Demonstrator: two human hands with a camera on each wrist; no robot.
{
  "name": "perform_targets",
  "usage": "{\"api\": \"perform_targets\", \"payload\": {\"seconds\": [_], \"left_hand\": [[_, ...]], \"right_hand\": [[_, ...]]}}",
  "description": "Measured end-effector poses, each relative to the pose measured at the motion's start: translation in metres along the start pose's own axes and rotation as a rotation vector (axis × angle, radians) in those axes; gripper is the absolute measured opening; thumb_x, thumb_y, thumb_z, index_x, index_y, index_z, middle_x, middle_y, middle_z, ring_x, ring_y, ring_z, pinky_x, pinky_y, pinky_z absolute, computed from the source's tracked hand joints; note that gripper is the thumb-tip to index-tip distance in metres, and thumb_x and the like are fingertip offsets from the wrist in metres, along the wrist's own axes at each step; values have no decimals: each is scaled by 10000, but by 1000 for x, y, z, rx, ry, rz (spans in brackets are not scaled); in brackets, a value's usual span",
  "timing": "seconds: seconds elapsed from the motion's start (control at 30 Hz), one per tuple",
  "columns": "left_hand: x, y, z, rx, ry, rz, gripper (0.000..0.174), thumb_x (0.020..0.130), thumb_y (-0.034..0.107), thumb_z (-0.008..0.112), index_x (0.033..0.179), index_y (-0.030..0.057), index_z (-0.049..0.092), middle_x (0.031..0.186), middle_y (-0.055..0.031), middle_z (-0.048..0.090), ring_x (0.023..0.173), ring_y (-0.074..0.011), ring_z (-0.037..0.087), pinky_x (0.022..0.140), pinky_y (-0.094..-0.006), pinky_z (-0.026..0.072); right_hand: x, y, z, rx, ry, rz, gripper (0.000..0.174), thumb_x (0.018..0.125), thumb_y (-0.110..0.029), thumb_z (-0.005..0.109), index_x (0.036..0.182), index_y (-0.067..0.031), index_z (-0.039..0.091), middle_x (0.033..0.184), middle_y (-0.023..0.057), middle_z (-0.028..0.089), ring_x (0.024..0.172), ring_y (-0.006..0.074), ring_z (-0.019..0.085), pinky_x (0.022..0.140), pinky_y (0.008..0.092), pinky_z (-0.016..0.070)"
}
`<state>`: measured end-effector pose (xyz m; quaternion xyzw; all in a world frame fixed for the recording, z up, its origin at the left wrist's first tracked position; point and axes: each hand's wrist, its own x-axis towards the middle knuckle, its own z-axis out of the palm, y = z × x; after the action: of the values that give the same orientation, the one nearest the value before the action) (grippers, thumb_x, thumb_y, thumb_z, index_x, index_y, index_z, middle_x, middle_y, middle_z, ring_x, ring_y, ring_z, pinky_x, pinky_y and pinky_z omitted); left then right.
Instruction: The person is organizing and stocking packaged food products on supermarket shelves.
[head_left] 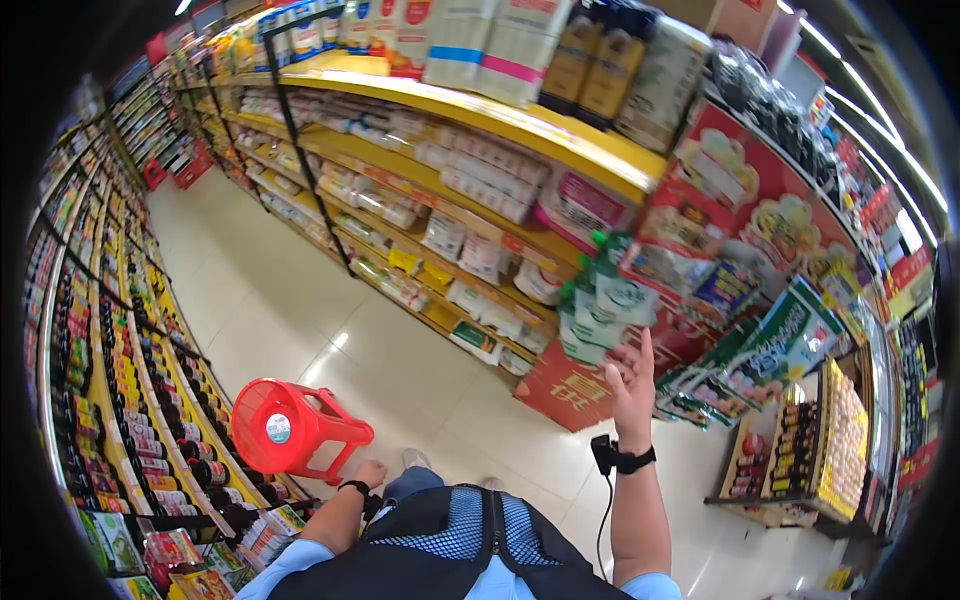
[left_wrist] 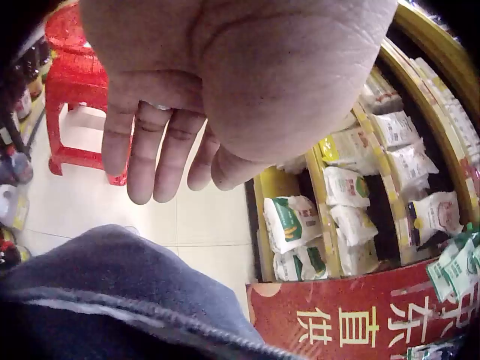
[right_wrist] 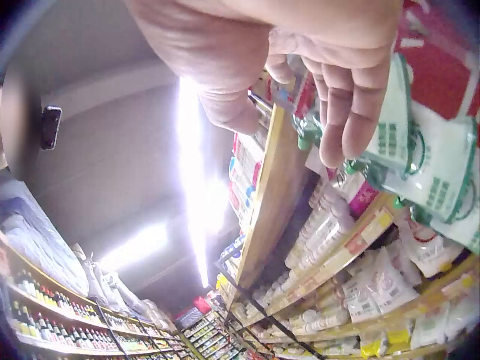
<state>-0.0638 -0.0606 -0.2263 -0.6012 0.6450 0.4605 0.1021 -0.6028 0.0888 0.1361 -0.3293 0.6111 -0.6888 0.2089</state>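
My right hand [head_left: 632, 390] is raised beside a hanging cluster of white and green pouches [head_left: 610, 305] with green caps at the end of the shelf rack. Its fingers are extended and hold nothing. From the right wrist, the fingers [right_wrist: 356, 112] overlap the edge of the pouches [right_wrist: 427, 161]. My left hand [head_left: 370, 473] hangs low by my leg, near a red plastic stool [head_left: 290, 428]. Seen from the left wrist, that hand [left_wrist: 217, 97] has loose fingers and an empty palm.
A yellow shelf rack [head_left: 430, 95] with bags and packs runs along the aisle. Bottle shelves [head_left: 140, 400] line the left. More hanging packets [head_left: 785, 330] cover the red end panel. A low display stand [head_left: 800, 440] stands at right on the tiled floor [head_left: 270, 270].
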Motion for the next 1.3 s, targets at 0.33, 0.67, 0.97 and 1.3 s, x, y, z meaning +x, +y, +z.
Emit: {"api": "perform_targets", "payload": {"seconds": [0.33, 0.67, 0.97, 1.3], "left_hand": [[55, -98, -69, -78, 81, -141, 417, 941, 395, 577, 1091, 70, 792, 1133, -237, 751, 1111, -398, 708, 995, -491, 542], [45, -126, -118, -332, 346, -130, 368, 935, 359, 623, 1066, 56, 785, 1042, -215, 755, 1002, -380, 723, 913, -486, 564], [8, -135, -101, -307, 166, -620, 383, 918, 272, 592, 1120, 1, 770, 1172, -275, 721, 1131, -426, 694, 1008, -493, 533], [87, -121, -124, -264, 294, -736, 407, 922, 320, 540, 1015, 15, 792, 1127, -285, 721, 1103, -432, 688, 985, -520, 526]], "right_hand": [[-1, 160, 87, -726, -396, 295, 569, 946, -357, 772, 1358, 13, 639, 1145, 143, 754, 1025, 228, 727, 910, 353, 569], [-30, 314, 101, -893, -716, 1234, 389, 950, -330, 733, 1192, -29, 687, 973, 90, 726, 672, 181, 662, 592, 307, 504], [136, 398, 267, -663, -757, 1037, 243, 1005, -295, 632, 1016, -57, 681, 801, 38, 677, 580, 153, 596, 471, 295, 416], [306, 502, 523, -821, -1460, 638, 238, 992, -257, 621, 865, -57, 648, 753, 38, 624, 615, 168, 609, 529, 311, 464]]}}
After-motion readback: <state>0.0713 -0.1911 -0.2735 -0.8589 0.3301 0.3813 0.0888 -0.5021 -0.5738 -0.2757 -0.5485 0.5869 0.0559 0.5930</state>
